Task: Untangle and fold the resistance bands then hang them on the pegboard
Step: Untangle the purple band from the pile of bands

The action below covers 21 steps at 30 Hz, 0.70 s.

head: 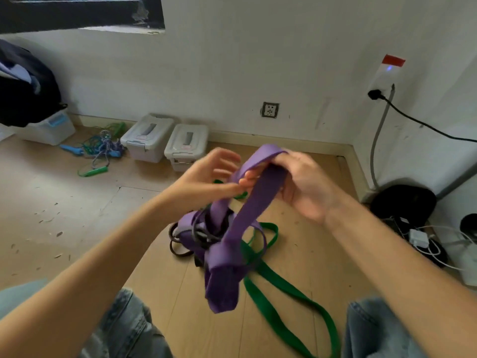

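Observation:
A wide purple resistance band (254,205) hangs in a loop from my right hand (302,184), whose fingers curl over its top fold. My left hand (211,174) is just left of it with fingers spread, its fingertips touching the band's left strand near my right thumb. The purple band runs down into a knot with a thin black band (185,244) on the wooden floor. A green band (284,301) lies under the tangle and trails toward the lower right. No pegboard is in view.
Two lidded plastic boxes (165,143) stand by the far wall, with tangled skipping ropes (103,151) to their left. A black bag (402,202), chargers and cables (423,241) sit in the right corner. My knees in jeans frame the bottom edge.

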### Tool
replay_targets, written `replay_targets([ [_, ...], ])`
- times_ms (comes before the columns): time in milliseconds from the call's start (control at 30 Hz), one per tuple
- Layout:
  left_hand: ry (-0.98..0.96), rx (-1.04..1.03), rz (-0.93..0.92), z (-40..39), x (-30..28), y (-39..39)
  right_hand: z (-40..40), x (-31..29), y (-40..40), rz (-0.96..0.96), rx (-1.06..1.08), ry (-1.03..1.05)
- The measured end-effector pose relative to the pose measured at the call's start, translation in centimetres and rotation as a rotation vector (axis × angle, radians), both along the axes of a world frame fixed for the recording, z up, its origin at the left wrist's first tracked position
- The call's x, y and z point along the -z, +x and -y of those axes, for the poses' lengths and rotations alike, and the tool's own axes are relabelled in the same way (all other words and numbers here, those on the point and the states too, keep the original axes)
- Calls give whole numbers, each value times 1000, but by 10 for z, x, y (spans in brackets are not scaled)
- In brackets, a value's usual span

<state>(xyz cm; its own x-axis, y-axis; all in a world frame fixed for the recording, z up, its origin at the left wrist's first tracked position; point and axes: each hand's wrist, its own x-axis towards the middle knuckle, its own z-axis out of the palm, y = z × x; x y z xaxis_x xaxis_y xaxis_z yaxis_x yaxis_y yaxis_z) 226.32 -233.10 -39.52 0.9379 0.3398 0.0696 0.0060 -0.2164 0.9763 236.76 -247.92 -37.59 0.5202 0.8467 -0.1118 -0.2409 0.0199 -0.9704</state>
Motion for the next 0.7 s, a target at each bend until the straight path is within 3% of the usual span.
replay_targets([
  [133,391,180,-257,3,46,5,2,-4,-2,-11,-24,58],
  [233,696,374,-544,-2,81,0,2,-8,8,-108,102,199],
  [300,492,306,-556,-3,87,-2,9,-16,28,-169,240,272],
  [367,138,190,-492,-3,71,1,15,-13,43,-16,305,129],
  [433,-132,110,-403,-7,46,2,17,4,49,424,226,-338],
  [500,-336,86,-282,-9,18,0,24,23,47,874,-19,-863],
  [533,-371,96,-224,-8,6,-2,26,30,45,1001,-168,-1005],
  [600,-308,133,-147,0,-8,-5,25,36,34,990,-366,-906],
  [700,-94,226,-83,18,-16,-6,16,33,13,794,-388,-643],
])
